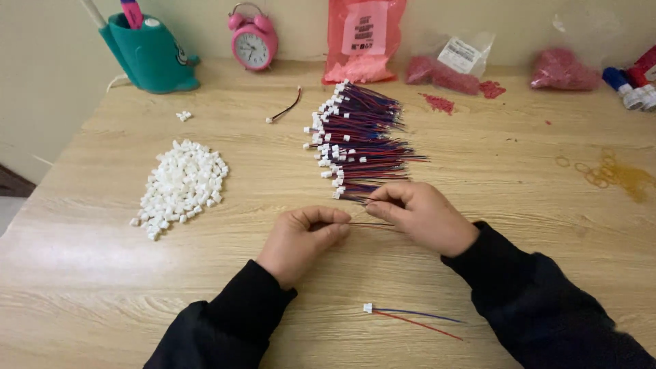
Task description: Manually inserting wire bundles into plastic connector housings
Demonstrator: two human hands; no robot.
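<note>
Wooden table, seen from the head camera. Left hand and right hand close together near the front edge, both pinched on one thin wire stretched between them. Just behind the right hand, touching its fingertips, a pile of red-and-blue wires with white plugs. Toward the left edge, a heap of white connectors. Near the front edge, one finished wire. Pink alarm clock at the back edge.

Both sleeves run off the bottom edge. The thin wire passes into the left hand's pinch — its end is hidden there. The markers are cut by the right edge, the pink bag and teal holder by the top — the clock face is too small to read.
</note>
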